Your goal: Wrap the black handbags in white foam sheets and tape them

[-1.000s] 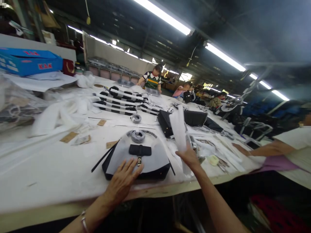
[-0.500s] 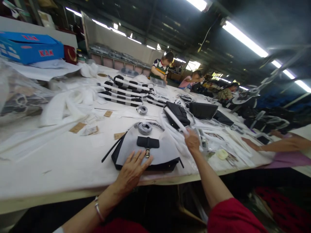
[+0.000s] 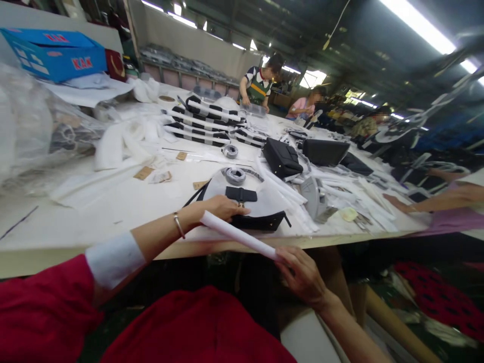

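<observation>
— Which way does the roll (image 3: 239, 235) lie?
— I see it slanting across the centre of the frame. Its long axis runs from upper left down to lower right, crossing the table (image 3: 113, 212) edge. Its upper end is at the bag (image 3: 260, 220).
— Anything I can't trust?
— Its lower end is hidden inside the right hand (image 3: 302, 276), which has its fingers closed around it, below the table edge. The left hand (image 3: 223, 208) covers part of the bag's front.
— And that hand?
— It lies on the bag, wrist bent, fingers curled. I can't tell whether it grips anything.
</observation>
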{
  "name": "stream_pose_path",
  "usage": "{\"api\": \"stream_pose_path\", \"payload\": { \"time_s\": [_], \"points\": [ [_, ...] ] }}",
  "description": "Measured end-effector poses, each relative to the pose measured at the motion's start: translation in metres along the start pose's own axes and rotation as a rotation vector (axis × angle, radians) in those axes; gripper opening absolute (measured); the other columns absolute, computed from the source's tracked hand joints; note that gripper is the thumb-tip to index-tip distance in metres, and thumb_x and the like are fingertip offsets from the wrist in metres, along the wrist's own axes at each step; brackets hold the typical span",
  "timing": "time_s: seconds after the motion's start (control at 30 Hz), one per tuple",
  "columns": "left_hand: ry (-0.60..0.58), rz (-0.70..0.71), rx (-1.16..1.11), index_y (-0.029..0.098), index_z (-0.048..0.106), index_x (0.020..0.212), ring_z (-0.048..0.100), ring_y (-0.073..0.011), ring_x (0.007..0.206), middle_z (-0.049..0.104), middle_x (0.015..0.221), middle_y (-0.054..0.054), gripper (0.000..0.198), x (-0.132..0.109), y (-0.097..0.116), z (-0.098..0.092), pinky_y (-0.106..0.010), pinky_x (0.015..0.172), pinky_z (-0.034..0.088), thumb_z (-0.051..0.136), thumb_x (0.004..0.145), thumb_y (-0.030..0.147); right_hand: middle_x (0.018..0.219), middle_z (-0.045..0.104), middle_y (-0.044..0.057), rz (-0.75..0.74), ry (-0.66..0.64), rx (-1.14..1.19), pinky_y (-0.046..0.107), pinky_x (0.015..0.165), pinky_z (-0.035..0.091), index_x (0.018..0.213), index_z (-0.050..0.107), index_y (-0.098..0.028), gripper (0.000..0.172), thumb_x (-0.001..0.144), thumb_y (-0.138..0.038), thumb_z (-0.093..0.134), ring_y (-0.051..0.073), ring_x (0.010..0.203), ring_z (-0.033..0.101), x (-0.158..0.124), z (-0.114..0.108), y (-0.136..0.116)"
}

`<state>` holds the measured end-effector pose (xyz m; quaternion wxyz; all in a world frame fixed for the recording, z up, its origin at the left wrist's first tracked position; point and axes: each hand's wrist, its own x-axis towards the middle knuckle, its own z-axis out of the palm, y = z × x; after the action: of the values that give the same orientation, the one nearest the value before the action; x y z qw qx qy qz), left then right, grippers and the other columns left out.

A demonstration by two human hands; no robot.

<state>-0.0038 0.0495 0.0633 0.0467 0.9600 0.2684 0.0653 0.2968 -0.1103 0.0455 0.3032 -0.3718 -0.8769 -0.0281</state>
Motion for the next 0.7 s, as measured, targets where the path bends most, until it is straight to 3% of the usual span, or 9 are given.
{"api": "stream_pose_path", "payload": {
  "time_s": [0.2,0.33,0.53,0.63,0.7],
  "points": [
    [-0.211,0.054,-0.09,0.032,0.05,0.141,0.066,-0.0191,0.107,0.067,0.129,-0.003,0.065,0.01,-0.004,-0.042,-0.024,0.089,0.045,0.063,0.08,0.014,0.1,0.072,0.007,-0.098,-0.027,-0.07,0.036,0.076,0.054,0.114,0.063,-0.021,0.026,0.092,-0.009,0.057,0.02,0.088,0.066,-0.004,0.009,0.009],
    [-0.243,0.035,-0.07,0.031,0.05,0.141,0.067,-0.0197,0.105,0.067,0.128,-0.003,0.066,0.011,0.004,-0.051,-0.025,0.089,0.046,0.063,0.079,0.013,0.103,0.071,0.009,-0.09,0.011,-0.128,0.036,0.082,0.052,0.116,0.064,-0.019,0.027,0.092,-0.008,0.055,0.021,0.093,0.064,-0.001,0.011,0.015],
    [-0.203,0.007,0.024,0.03,0.044,0.144,0.064,-0.0195,0.112,0.061,0.137,-0.004,0.059,0.003,0.018,-0.043,-0.026,0.092,0.046,0.056,0.087,0.018,0.103,0.068,0.01,-0.073,0.139,-0.222,0.036,0.089,0.049,0.112,0.069,-0.021,0.028,0.095,-0.01,0.05,0.021,0.096,0.059,0.045,0.055,0.027],
    [-0.119,-0.031,0.099,0.024,0.038,0.147,0.065,-0.0238,0.112,0.059,0.137,-0.012,0.064,-0.004,0.027,-0.026,-0.029,0.089,0.049,0.062,0.088,0.029,0.097,0.068,0.008,-0.034,0.214,-0.287,0.036,0.087,0.045,0.105,0.071,-0.023,0.027,0.095,-0.012,0.049,0.021,0.094,0.058,0.06,0.078,0.037],
    [-0.025,-0.109,0.192,0.022,0.035,0.147,0.065,-0.026,0.111,0.058,0.136,-0.016,0.068,-0.008,0.035,-0.007,-0.033,0.089,0.05,0.065,0.086,0.025,0.096,0.068,0.007,-0.001,0.259,-0.328,0.037,0.089,0.042,0.102,0.072,-0.024,0.024,0.095,-0.014,0.051,0.021,0.096,0.058,0.062,0.088,0.041]
  ]
}}
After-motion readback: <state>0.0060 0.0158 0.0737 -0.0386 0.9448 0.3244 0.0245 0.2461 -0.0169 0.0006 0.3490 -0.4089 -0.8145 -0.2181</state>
